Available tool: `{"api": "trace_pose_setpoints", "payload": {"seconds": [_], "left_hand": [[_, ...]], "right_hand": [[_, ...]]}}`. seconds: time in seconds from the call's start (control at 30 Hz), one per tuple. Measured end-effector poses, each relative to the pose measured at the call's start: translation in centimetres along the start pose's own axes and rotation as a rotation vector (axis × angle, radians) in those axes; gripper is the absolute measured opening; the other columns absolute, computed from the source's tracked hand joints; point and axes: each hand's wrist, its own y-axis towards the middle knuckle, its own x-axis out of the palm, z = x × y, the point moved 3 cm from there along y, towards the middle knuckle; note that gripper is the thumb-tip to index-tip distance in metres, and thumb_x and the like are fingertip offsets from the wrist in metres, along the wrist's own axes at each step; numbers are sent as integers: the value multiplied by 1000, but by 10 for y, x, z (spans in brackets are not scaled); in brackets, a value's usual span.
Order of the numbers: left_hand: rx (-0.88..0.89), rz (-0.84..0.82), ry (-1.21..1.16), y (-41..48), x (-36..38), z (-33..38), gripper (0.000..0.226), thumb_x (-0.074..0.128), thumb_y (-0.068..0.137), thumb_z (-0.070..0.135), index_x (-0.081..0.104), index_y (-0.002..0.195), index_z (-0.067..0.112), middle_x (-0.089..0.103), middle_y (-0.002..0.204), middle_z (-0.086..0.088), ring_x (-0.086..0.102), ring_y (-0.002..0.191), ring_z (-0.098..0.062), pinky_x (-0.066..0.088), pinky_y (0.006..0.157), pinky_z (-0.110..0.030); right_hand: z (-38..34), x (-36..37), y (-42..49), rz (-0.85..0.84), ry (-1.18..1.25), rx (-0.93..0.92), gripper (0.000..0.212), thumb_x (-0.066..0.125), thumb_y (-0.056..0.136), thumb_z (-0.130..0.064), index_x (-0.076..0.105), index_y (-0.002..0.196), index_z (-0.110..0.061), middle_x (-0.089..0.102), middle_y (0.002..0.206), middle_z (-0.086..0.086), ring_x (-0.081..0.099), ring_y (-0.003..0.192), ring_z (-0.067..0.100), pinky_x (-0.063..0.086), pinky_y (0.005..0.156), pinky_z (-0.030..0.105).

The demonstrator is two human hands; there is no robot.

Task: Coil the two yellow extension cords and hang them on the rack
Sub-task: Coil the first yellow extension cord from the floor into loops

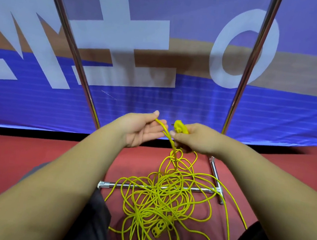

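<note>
Coiling is just starting: the right hand (196, 138) has its grip round the plug (179, 126), the left hand (142, 131) pinches the cord (165, 131) beside it, and the tangle (161, 200) lies on the floor (23, 154) at six o'clock by the rack (242, 83), so next comes drawing slack into a first loop.

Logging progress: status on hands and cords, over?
Left hand pinches a strand. Right hand grips plug. Cords tangled on floor, uncoiled, lying over rack base bar.

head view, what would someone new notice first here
The tangle of yellow cords sprawls on the red floor over the rack's base bar, low in the middle. Just above it, the right hand grips a yellow plug while the left hand pinches a cord strand beside it.
</note>
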Motion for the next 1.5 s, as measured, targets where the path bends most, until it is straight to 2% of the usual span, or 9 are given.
{"api": "trace_pose_setpoints", "payload": {"seconds": [0.17,0.37,0.47,0.57,0.73,0.87,1.1,1.27,1.5], "left_hand": [[58,6,-233,-7,-7,14,21,54,107,16,63,100,-2,78,81,-15,78,68,-22,64,60,-34],[164,-1,-406,2,-30,26,30,46,106,-1,53,132,-15,76,107,-22,77,96,-30,64,83,-42],[230,0,-39,2,-23,23,35,49,101,-4,52,136,-6,73,124,-14,74,110,-29,59,95,-44],[169,95,405,4,-18,3,31,56,96,-3,59,126,5,76,108,-9,75,99,-23,62,90,-42],[41,-328,1103,8,0,-48,23,71,94,9,69,115,19,69,93,6,63,84,-6,51,81,-28],[219,-256,1357,17,6,-55,15,67,100,24,74,110,16,75,103,3,67,94,-11,54,88,-31],[233,-46,717,-6,-4,-7,17,65,102,19,56,102,5,78,91,-20,78,79,-35,64,59,-36],[417,70,686,-18,-5,8,22,55,107,25,69,111,8,70,89,-10,74,64,-28,63,67,-45],[306,16,624,-25,6,-3,22,52,109,19,67,120,8,60,86,-14,68,62,-16,65,69,-41]], "right_hand": [[3,33,10,-90,342,-5,36,52,112,-33,77,112,-8,81,108,14,64,80,16,51,79,33],[-1,32,7,-35,337,-57,23,57,110,-26,69,107,-6,80,98,11,72,85,18,58,85,37],[-7,31,7,83,522,-1,20,58,109,-22,64,101,-5,75,83,14,77,73,28,63,80,46],[-14,26,2,214,664,43,21,60,109,-24,66,99,-6,75,84,15,78,71,30,64,65,40],[-29,3,-4,393,961,13,24,61,108,-28,66,101,-6,78,78,7,81,77,27,65,60,36],[-31,-21,-7,472,1249,-5,25,57,110,-25,64,97,-5,77,73,6,81,75,21,63,58,31],[-17,-38,0,445,1190,37,46,49,113,-39,62,122,5,76,115,26,80,100,32,66,79,42],[7,-11,5,346,935,341,46,46,113,-39,62,126,3,78,104,20,79,86,31,64,72,43],[1,30,7,109,950,473,48,43,113,-43,64,118,-1,76,109,20,75,95,34,59,72,48]]}}
